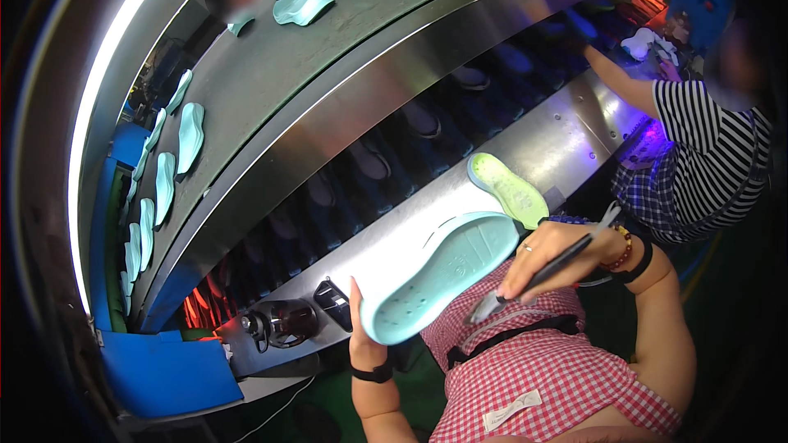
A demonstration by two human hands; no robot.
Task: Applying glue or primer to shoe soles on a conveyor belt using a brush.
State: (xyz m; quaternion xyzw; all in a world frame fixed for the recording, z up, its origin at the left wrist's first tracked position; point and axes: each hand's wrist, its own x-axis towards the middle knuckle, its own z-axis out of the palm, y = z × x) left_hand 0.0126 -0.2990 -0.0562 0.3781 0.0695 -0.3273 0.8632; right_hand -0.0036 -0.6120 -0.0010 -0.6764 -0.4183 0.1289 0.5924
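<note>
My left hand (364,336) grips a pale turquoise shoe sole (447,267) at its lower left end, thumb up along the edge. The sole's inner side faces up, with small holes at that end and a raised rim. My right hand (566,253) is closed round a black-handled tool (558,264), which looks like a brush with a greyish head. That head is just below the sole's edge, apparently apart from it, over my red checked apron. Beyond the sole, a yellow-green sole (510,189) lies on the metal ledge (394,217).
A curved conveyor belt (246,98) carries several turquoise soles (191,138). Under it, shoes stand in a dark, red-lit rack (369,160). A dark jug (283,321) and black tray (332,303) rest on the ledge's left. A co-worker in stripes (714,148) reaches in at right.
</note>
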